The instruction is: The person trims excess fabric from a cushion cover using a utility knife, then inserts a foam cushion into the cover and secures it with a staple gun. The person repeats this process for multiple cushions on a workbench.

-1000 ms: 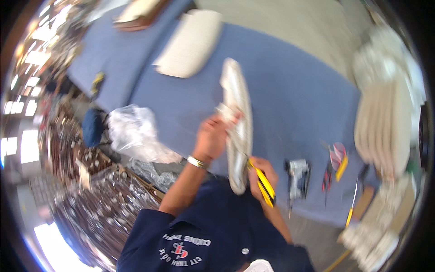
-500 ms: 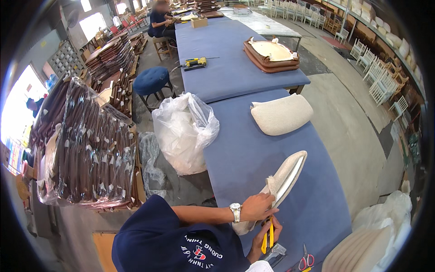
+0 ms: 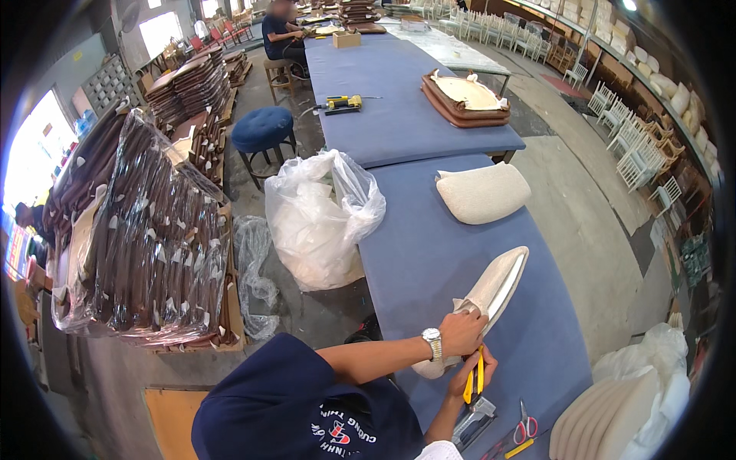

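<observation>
A beige fabric cushion (image 3: pixel 494 287) stands tilted on its edge on the blue-topped table, with a white strip showing along its open long side. Near its lower part, my left hand (image 3: pixel 463 332), wearing a metal watch, is closed on the fabric edge. Just below, my right hand (image 3: pixel 460 381) grips yellow-handled pliers (image 3: pixel 479 372); their tips, up against the cushion, are hidden by the fingers. A grey staple gun (image 3: pixel 474 422) lies close under my right hand. Beside it are red-handled scissors (image 3: pixel 524 431) and a yellow cutter (image 3: pixel 520 448).
Another beige cushion (image 3: pixel 484 194) lies farther up the table (image 3: pixel 414 253). Beige pads (image 3: pixel 606 414) are stacked at the near right. A plastic bag (image 3: pixel 314 222) and wrapped brown seats (image 3: pixel 153 245) stand left. A person (image 3: pixel 280 34) sits at the far end.
The whole view has shifted slightly. My left hand has moved a little right along the cushion, and my right hand with the pliers has moved up and right too.
</observation>
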A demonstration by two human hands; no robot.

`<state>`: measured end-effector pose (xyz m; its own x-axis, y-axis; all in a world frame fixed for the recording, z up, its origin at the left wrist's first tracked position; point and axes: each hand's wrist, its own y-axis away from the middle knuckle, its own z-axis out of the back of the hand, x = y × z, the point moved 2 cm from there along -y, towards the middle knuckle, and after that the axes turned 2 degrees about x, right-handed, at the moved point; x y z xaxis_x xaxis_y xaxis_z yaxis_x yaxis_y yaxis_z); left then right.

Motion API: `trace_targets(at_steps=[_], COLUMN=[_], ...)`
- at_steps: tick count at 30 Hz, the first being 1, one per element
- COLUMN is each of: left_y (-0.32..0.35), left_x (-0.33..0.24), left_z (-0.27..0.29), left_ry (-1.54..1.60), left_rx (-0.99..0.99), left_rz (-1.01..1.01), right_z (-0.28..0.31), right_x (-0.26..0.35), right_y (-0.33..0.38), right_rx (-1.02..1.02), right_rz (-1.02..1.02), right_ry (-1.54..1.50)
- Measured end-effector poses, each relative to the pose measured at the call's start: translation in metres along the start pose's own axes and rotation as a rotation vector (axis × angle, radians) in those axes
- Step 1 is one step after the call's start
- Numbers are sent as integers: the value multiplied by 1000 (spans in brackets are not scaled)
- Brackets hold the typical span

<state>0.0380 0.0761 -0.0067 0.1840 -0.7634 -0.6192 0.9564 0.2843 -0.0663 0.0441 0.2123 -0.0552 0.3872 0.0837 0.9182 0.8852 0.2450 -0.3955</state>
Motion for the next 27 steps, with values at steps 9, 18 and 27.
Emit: trace_targets(at_steps=[9,18,27], left_y=[-10,9,-8], left_x=[4,8,35], left_z=[-8,-24,-50], left_ry=[57,328,979], left_rx=[-26,-235,-106], left_rz=[17,-144,401], right_z=[-4,4,2], right_x=[8,6,4], right_y=[-1,-6,6], right_rx=[-58,-127,-85], right_rz=[51,5,-102], right_ry=[109,211,156])
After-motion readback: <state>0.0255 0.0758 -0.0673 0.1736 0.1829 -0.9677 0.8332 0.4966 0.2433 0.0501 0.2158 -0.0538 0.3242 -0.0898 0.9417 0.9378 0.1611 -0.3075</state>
